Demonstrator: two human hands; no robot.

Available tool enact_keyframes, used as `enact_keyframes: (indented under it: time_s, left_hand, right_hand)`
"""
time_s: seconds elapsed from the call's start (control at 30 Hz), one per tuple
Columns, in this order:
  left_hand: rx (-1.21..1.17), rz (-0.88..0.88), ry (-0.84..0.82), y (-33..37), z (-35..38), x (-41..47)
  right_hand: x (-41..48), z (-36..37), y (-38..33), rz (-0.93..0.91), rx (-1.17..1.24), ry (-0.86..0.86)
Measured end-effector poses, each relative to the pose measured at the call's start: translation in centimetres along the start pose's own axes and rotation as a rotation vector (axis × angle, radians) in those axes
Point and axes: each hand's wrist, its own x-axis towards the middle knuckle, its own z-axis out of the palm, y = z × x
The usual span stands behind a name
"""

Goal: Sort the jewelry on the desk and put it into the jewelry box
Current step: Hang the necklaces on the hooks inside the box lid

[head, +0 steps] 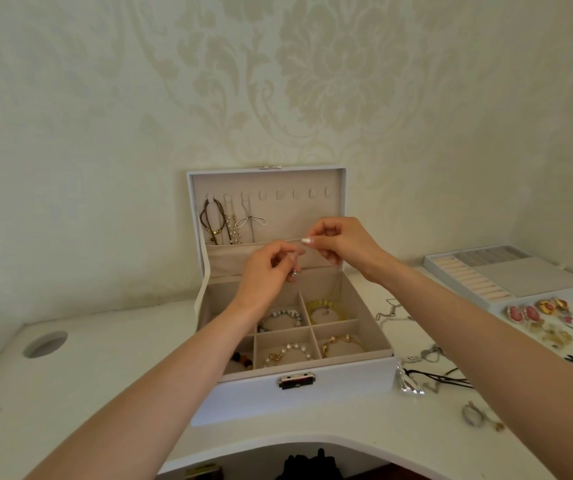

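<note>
Both hands (309, 254) — above jewelry box (295, 386)

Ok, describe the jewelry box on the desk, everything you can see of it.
The jewelry box is white outside with a beige, fabric-looking lining and a metal clasp at the front. It stands open on the desk, with its lid upright. The lid has a row of small hooks; three necklaces hang at the left, their ends tucked into a pocket. Dividers split the base into compartments, and several hold a bracelet each. Both hands, the left hand and the right hand, are over it, pinching a small piece.
</note>
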Motion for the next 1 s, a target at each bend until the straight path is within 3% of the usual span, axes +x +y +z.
enact_keyframes:
  time_s: [0.67, 1.0]
  left_hand:
    - [0.089, -0.017, -0.043, -0.9, 0.3, 0.4]
    - [-0.031, -0.078, -0.106, -0.3, 0.3, 0.1]
  right_hand:
    - [-0.2, -0.3, -0.4, 0.046, 0.142, -0.002]
    - [-0.2, 0.2, -0.1, 0.018, 0.114, -0.017]
